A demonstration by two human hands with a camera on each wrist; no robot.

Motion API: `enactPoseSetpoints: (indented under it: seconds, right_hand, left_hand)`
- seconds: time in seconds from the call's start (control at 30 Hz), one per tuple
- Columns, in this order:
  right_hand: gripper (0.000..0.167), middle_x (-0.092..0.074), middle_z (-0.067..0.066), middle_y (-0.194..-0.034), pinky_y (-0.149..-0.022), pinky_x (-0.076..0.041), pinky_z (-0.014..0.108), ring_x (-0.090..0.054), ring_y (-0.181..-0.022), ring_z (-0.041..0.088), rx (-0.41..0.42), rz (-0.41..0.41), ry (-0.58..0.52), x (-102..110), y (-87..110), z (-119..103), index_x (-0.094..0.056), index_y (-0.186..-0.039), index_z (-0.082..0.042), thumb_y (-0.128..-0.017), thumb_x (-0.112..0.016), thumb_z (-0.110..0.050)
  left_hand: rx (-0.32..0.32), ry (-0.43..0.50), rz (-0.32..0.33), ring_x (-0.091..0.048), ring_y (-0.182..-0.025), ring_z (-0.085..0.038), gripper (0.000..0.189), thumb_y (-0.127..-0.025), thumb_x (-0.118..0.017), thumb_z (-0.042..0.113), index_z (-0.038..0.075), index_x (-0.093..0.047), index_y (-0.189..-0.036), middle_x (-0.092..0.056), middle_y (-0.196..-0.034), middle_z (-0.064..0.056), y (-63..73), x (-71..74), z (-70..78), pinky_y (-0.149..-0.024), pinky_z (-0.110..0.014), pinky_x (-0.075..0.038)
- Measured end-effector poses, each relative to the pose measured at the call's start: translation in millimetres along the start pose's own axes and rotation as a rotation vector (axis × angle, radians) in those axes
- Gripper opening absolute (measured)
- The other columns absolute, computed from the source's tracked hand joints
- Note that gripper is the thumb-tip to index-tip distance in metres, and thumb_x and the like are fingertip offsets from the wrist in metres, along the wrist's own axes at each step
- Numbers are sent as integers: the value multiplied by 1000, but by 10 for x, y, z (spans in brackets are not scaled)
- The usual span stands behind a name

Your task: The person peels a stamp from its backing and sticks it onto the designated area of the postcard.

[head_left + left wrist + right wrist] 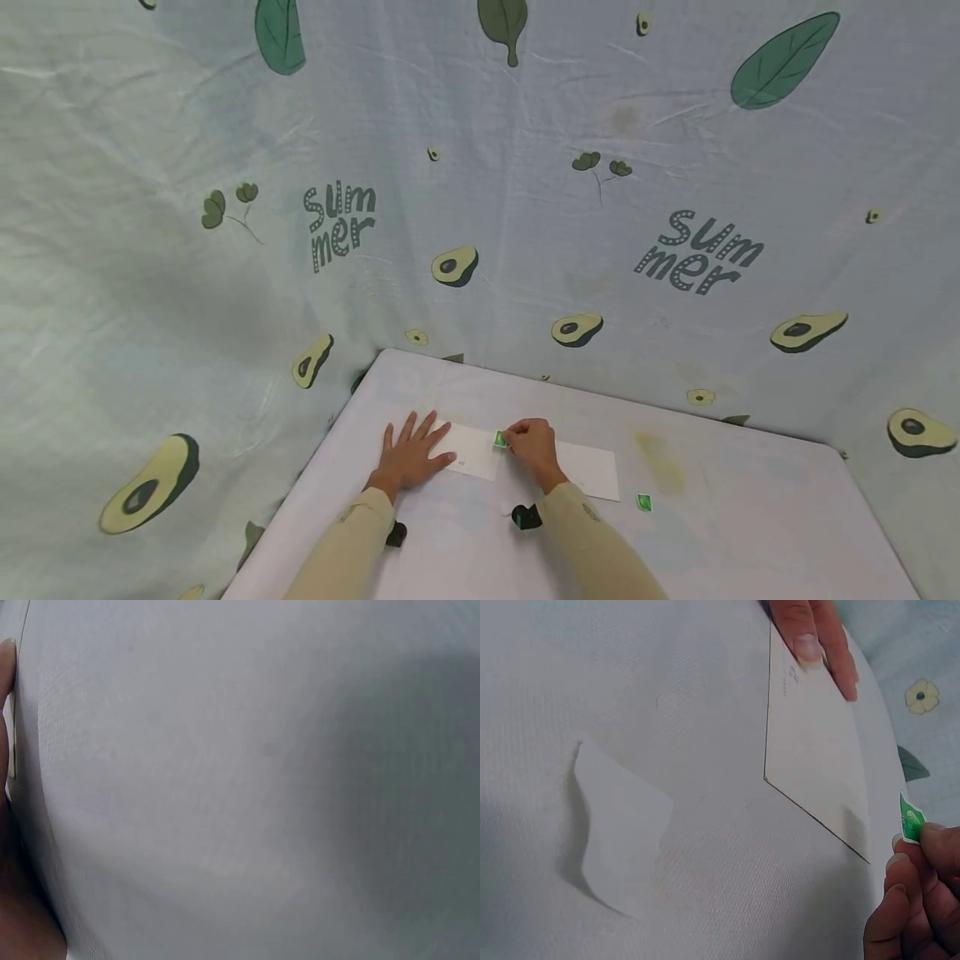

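Note:
My left hand [408,460] lies with fingers spread at the left end of a white envelope-like rectangle of paper [472,452]; in the right wrist view its fingertips rest on the edge of this paper [810,750], near a small mark. Between thumb and fingertips, my right hand [534,447] pinches a small green stamp [911,819] with a white border, held above the paper's right end. A second white rectangle of paper [592,471] lies to the right, partly behind the right hand and forearm. The left wrist view shows mostly blurred tablecloth, with a sliver of the left hand.
Another green stamp [644,502] lies on the table right of the second paper. A curled white paper scrap [622,829] rests on the white tablecloth [735,525]. Black devices [527,517] sit at both wrists. A printed curtain [525,208] hangs behind the table.

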State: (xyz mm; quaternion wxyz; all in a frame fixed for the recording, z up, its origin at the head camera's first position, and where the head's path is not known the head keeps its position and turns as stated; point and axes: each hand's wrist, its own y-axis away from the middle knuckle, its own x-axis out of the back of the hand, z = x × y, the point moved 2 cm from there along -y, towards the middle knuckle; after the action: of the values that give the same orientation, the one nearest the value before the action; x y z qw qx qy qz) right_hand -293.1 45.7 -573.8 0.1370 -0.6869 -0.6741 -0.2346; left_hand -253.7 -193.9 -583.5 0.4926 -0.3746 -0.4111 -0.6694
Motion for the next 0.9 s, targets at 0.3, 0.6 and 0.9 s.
enactPoseSetpoints:
  seconds: [0.3,0.6,0.9]
  right_hand:
    - [11,-73,9,-78,-60,-49,26,-61,-70,16,18,17,66,-68,-46,-2,-78,-85,-1,-93,-74,-8]
    - [11,-76,10,-88,-68,-55,31,-64,-80,20,-5,15,149,-89,-88,-41,-78,-83,-2,-92,-76,-9]
    - [10,-75,9,-84,-65,-53,30,-62,-73,19,-59,40,234,-153,-97,-63,-78,-82,-3,-90,-75,-7]
  left_hand:
    - [11,-2,-10,-9,-164,-41,69,-103,-51,61,26,-40,-162,-22,-176,-6,-17,-8,6,-127,-73,-2]
    - [22,-27,-16,-8,-164,-39,70,-103,-49,64,28,-38,-162,-20,-177,-4,-59,-37,-15,-127,-72,-2]
    - [29,-26,-15,-8,-164,-39,70,-103,-50,63,28,-38,-162,-21,-176,-4,-52,-28,4,-128,-71,-2]
